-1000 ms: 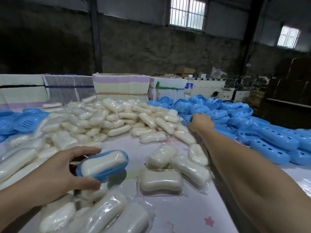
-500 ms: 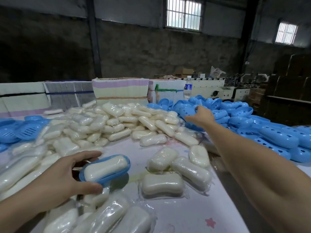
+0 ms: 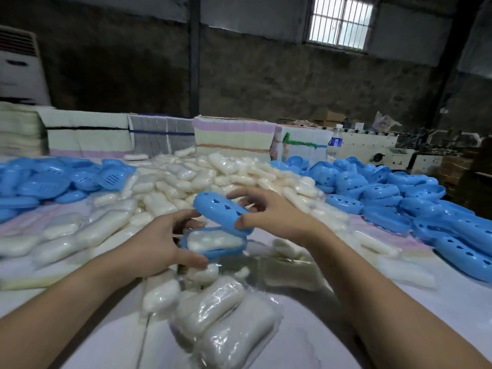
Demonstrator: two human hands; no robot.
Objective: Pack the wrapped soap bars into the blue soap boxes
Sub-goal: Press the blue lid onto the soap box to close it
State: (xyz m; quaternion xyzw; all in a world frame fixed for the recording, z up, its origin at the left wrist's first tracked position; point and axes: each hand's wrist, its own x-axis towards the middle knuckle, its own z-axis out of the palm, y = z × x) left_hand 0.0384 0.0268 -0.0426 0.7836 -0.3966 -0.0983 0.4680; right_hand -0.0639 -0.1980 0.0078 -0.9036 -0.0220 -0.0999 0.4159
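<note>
head view: two bare hands bring a blue lid over a filled blue soap box base.

the left hand point(image 3: 162, 242) grips the blue base point(image 3: 213, 253), thumb curled on its near edge and fingers round the far side, with a wrapped soap bar point(image 3: 213, 239) lying inside it. the right hand point(image 3: 269, 211) pinches the perforated blue lid point(image 3: 222, 213) by its right end, held tilted just above the base and touching it at the right. both are above the table point(image 3: 306, 342), in the middle of the scene. a heap of wrapped soap bars point(image 3: 186, 179) lies beyond, more sit near point(image 3: 226, 318). blue lids point(image 3: 399, 193) pile at the right, blue bases point(image 3: 40, 179) at the far left. a water bottle point(image 3: 336, 141) stands far right by stacked bundles point(image 3: 234, 137).
</note>
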